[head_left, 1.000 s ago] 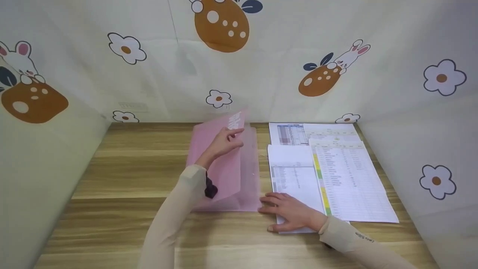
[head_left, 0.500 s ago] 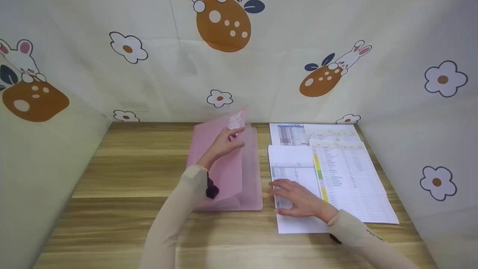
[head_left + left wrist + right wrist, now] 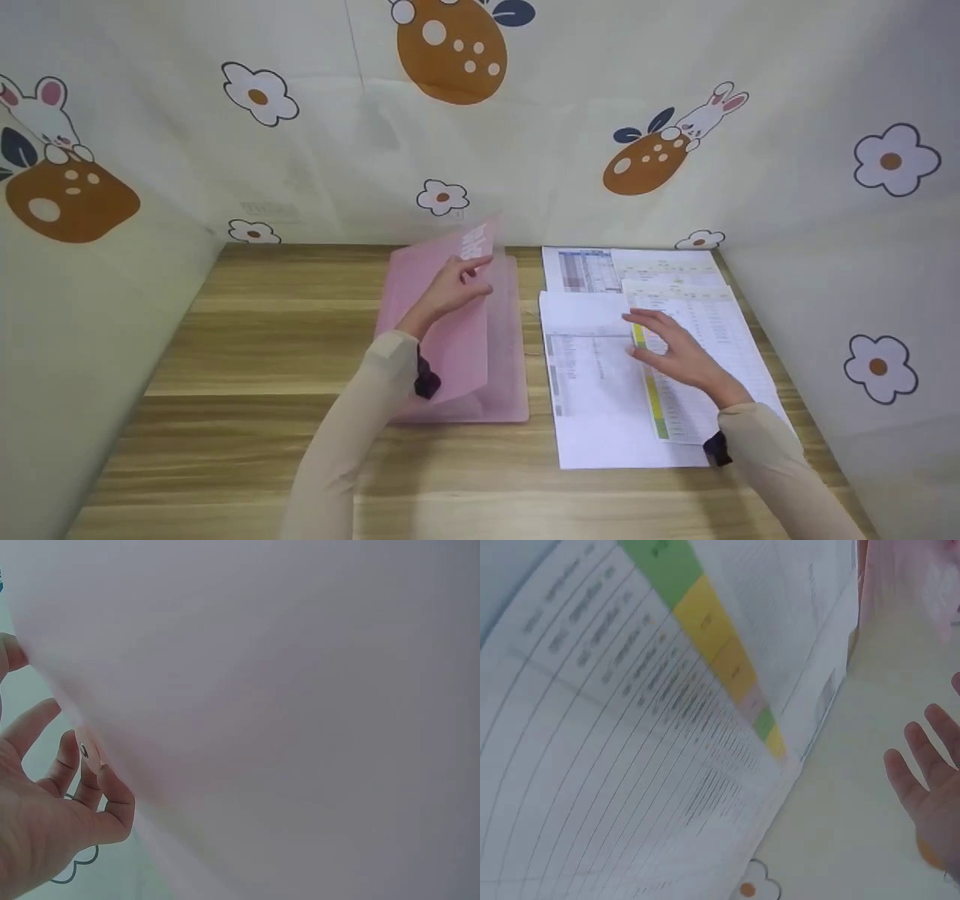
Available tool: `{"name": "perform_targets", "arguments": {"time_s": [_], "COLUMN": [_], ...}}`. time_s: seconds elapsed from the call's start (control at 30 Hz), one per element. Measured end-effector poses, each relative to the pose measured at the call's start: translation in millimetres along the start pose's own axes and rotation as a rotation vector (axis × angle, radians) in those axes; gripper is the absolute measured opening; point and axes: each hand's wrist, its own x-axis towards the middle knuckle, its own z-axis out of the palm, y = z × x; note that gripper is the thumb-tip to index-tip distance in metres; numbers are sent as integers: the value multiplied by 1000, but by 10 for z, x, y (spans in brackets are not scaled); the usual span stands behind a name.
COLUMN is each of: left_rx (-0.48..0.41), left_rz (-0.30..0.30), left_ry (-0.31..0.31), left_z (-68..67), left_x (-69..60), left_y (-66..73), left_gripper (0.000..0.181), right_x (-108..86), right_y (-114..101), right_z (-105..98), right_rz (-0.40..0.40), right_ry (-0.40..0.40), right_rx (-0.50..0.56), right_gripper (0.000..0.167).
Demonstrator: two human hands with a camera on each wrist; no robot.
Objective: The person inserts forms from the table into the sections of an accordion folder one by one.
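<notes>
My left hand (image 3: 450, 289) pinches the raised cover of a pink plastic folder (image 3: 457, 352) near its right edge. In the left wrist view its fingers hold a small tab with a snap button (image 3: 88, 750), and the pink sheet (image 3: 285, 705) fills most of that view. White lettering (image 3: 476, 240) shows near the cover's top. My right hand (image 3: 682, 356) hovers with relaxed fingers over printed sheets, apparently touching none. Below it lie a mostly white printed sheet (image 3: 600, 420) and a sheet with a yellow-green strip (image 3: 720, 322). The right wrist view shows the strip (image 3: 720, 645) close up.
More printed sheets (image 3: 585, 270) lie at the back right against the curtain. A patterned curtain (image 3: 555, 150) with rabbits and flowers walls in the wooden table (image 3: 247, 352) at the back and both sides. Bare wood shows left of the folder and along the front.
My right hand has moved from the near white sheet's lower left up and to the right, over the strip sheet. My left hand still holds the folder cover up.
</notes>
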Motion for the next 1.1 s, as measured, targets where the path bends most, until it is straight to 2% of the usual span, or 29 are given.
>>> {"name": "perform_targets", "arguments": {"time_s": [0.1, 0.33, 0.5, 0.53, 0.57, 0.63, 0.73, 0.77, 0.87, 0.97, 1.1], "left_rx": [0, -1, -7, -10, -12, -14, -17, -16, -16, -15, -7], "left_rz": [3, 8, 0, 1, -1, -5, -5, -4, -3, -14, -14], "left_ry": [2, 8, 7, 7, 7, 8, 10, 9, 7, 1, -8], "left_z": [0, 0, 0, 0, 1, 3, 5, 6, 5, 5, 3], "left_x": [-9, 0, -1, -2, -1, 2, 0, 0, -3, -1, 0], "left_y": [-1, -23, -19, -16, -16, -16, -13, -14, -9, -7, -11], "left_gripper": [52, 51, 51, 51, 51, 51, 52, 52, 52, 52, 52], "right_x": [-56, -193, -252, -272, -284, -323, -387, -408, -490, -565, -638], "right_y": [145, 453, 1254, 1272, 1449, 1542, 1324, 1349, 942, 873, 967], "right_z": [-131, -325, -253, -273, -257, -292, -419, -435, -567, -617, -634], "right_rz": [97, 247, 311, 329, 340, 377, 456, 476, 569, 612, 590], "right_ry": [20, 71, 145, 149, 167, 167, 143, 142, 114, 105, 131], "right_rx": [55, 134, 158, 166, 158, 166, 189, 194, 240, 279, 298], "right_gripper": [53, 58, 62, 63, 63, 65, 65, 67, 76, 84, 84]}}
